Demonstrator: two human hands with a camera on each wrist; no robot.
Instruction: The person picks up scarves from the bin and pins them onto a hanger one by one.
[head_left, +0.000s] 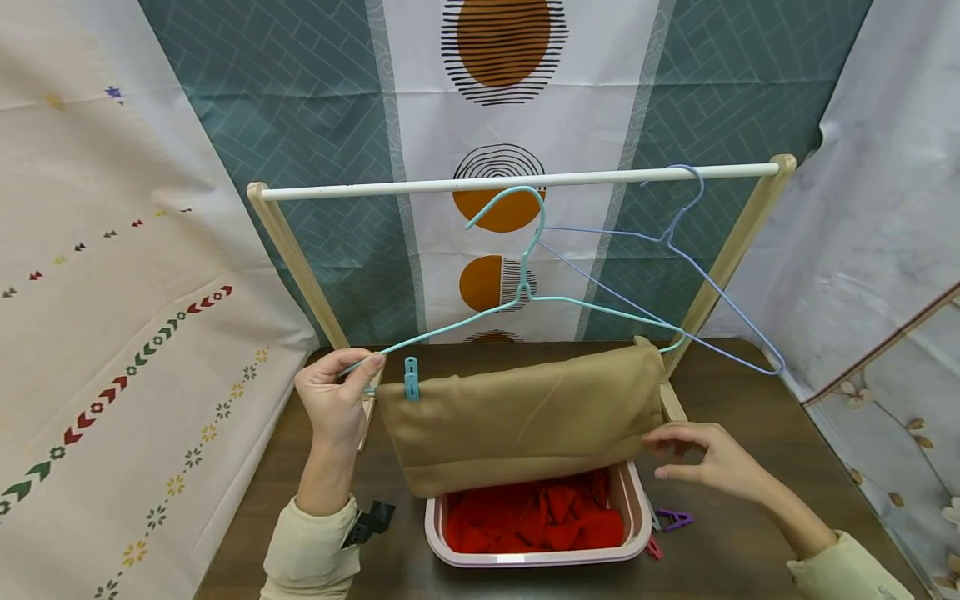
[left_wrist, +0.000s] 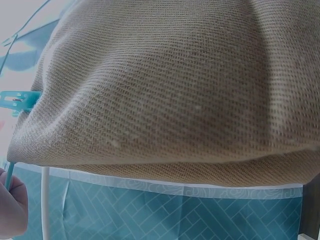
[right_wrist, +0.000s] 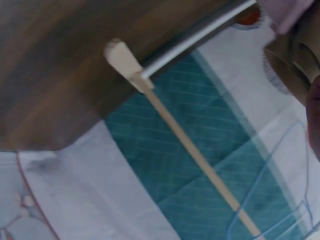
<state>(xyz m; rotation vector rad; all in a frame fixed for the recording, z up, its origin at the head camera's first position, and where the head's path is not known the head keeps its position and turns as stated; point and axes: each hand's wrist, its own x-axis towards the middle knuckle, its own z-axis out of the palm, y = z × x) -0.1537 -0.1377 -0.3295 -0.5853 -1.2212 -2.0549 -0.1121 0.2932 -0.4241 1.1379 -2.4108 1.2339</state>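
Observation:
My left hand (head_left: pixel 333 392) pinches the left end of a mint-green wire hanger (head_left: pixel 457 325) between thumb and fingers. Folded over the hanger's lower bar is a tan cloth (head_left: pixel 525 417), which fills most of the left wrist view. A teal clothespin (head_left: pixel 411 379) grips the cloth's top edge near its left corner. At the cloth's lower right side is my right hand (head_left: pixel 708 458), thumb and fingers apart, fingertips at the fabric's edge. Whether they touch it is hard to tell. The hanger's hook stands in front of the white rail, not visibly hooked over it.
A white rail (head_left: pixel 360 190) on wooden legs spans the back, with a blue hanger (head_left: pixel 705 275) hooked at its right. Below the cloth, a pink basket (head_left: pixel 540 560) holds red fabric (head_left: pixel 540 517). A purple clothespin (head_left: pixel 675 520) and other clothespins lie right of the basket.

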